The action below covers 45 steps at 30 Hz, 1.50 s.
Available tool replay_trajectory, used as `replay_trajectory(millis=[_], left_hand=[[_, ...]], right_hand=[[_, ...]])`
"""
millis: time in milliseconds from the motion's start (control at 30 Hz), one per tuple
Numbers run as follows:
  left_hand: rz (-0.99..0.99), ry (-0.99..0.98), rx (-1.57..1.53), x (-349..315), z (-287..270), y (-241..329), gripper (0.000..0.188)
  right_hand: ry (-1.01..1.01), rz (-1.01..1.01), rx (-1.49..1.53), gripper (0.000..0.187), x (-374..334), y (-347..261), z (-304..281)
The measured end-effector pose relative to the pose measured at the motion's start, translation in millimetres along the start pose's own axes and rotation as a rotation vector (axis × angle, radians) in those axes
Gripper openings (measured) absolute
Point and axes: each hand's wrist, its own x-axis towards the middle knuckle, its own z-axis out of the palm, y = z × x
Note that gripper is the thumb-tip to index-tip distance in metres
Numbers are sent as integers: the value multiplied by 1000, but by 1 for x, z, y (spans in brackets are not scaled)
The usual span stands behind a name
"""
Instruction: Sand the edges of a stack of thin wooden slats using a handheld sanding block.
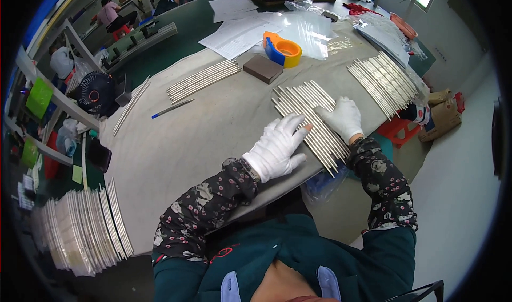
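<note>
Spreading across most of the frame, a grey worktable (pixel 176 142) was seen, with its near edge running diagonally through the lower centre, and a bundle of thin metal rods (pixel 309 121) was laid on it right of centre, the lower rod ends reaching that edge. Because the ends lay so near the drop, a sideways push was judged likely to roll some rods off toward the floor at lower right. A second batch of rods (pixel 383 82) was set at upper right and a third batch (pixel 202 79) at upper centre; mixing could be caused if the bundles were swept together. The left hand (pixel 278 148), gloved in white, was held open and flat with fingertips touching the rods, and the right hand (pixel 344 118), also gloved, was pressed open upon them, gripping nothing. A brown block (pixel 263 68), an orange-and-blue tape dispenser (pixel 282 49) and a blue pen (pixel 172 109) were left well apart from the hands.
</note>
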Motion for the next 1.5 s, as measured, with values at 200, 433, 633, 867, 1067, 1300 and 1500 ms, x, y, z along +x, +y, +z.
replay_trajectory(millis=[200,433,633,867,1067,1300,1500], left_hand=[[-140,-207,198,-46,5,0,85],[-79,-259,156,-148,-60,-29,92],[-90,-250,147,-155,-60,-20,93],[-174,-284,259,-93,-35,9,80],[-6,-201,235,-72,-13,2,76],[75,-382,188,-105,-30,-7,77],[84,-399,220,-56,-11,2,75]], right_hand=[[-62,-411,85,41,-68,-53,11],[-308,-668,515,54,-130,-105,10],[-241,-635,538,52,-137,-117,10],[11,-637,544,35,-97,-54,27],[150,-758,357,44,-71,-17,33],[-21,-836,185,68,-72,1,26],[-1,-804,205,61,-63,23,25]])
